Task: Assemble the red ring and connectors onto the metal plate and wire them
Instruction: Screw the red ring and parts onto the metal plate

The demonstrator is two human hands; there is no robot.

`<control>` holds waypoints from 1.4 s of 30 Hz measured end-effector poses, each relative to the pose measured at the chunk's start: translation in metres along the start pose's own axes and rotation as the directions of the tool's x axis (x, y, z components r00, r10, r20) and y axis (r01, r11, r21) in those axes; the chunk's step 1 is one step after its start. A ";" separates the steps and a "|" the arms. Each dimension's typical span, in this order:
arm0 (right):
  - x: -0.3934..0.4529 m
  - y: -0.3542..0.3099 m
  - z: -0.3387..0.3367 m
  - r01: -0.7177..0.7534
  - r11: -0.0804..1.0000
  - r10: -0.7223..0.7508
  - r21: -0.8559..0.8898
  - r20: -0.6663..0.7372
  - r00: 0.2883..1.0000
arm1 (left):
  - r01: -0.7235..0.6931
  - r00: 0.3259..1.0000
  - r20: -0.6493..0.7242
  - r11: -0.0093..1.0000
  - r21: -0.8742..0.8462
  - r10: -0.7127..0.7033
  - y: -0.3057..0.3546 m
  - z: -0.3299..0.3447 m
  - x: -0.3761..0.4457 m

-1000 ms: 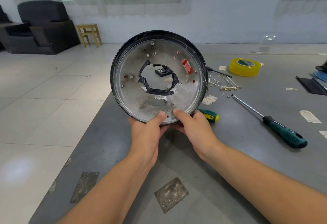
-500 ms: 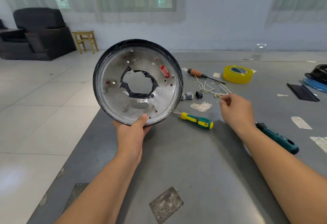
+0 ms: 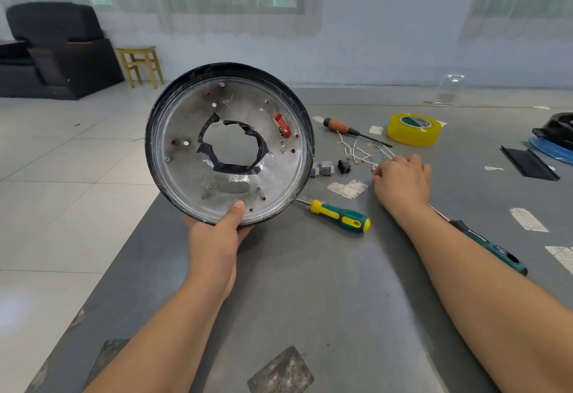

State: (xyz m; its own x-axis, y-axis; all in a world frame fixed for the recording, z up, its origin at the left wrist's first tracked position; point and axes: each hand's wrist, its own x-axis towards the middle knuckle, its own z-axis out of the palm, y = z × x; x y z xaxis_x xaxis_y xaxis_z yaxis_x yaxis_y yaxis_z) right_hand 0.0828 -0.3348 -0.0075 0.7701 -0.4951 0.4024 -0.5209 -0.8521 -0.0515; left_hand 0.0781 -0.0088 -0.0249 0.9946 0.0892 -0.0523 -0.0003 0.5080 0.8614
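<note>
Left hand (image 3: 217, 237) grips the round, scuffed metal plate (image 3: 192, 175) upright; right hand (image 3: 401, 180), fingers curled, touches thin white wires (image 3: 356, 150) on the table (image 3: 310, 299); three screwdrivers.

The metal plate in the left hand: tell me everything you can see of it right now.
The metal plate is a round, dull silver dish with a black rim, held nearly upright above the table's edge. Its jagged central hole is edged with black tape; small holes, screws and a red clip dot its face. Only the left hand holds it, thumb on the lower face.
</note>
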 end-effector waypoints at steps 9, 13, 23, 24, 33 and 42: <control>-0.024 -0.004 -0.016 -0.046 0.878 0.040 0.477 0.024 0.999 | 0.001 1.000 0.005 1.000 0.015 -0.001 0.003 0.001 -0.005; -0.051 -0.022 -0.043 -0.001 0.657 -0.004 0.754 0.005 1.000 | 0.002 1.000 0.001 1.000 0.026 -0.002 0.005 0.002 -0.010; -0.106 -0.089 -0.092 0.251 0.346 -0.292 0.904 -0.151 0.945 | -0.020 1.000 -0.003 0.996 0.082 0.020 0.002 0.001 -0.010; -0.109 -0.093 -0.091 0.282 0.363 -0.320 0.888 -0.165 0.933 | -0.026 1.000 0.005 0.995 0.095 0.026 0.002 0.001 -0.010; -0.116 -0.109 -0.079 0.506 0.509 -0.509 0.696 -0.231 0.829 | -0.050 0.998 0.047 0.975 0.216 0.041 -0.003 0.000 -0.009; -0.116 -0.112 -0.066 0.545 0.524 -0.576 0.655 -0.199 0.793 | -0.063 0.997 0.071 0.947 0.314 0.043 -0.003 0.000 -0.012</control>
State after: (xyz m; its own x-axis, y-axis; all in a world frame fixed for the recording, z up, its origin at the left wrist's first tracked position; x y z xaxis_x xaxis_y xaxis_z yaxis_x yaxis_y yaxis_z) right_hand 0.0275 -0.1707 0.0123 0.8375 0.1322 0.5302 0.3880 -0.8271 -0.4067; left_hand 0.0658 -0.0116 -0.0267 0.9985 0.0501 0.0208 -0.0308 0.2065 0.9780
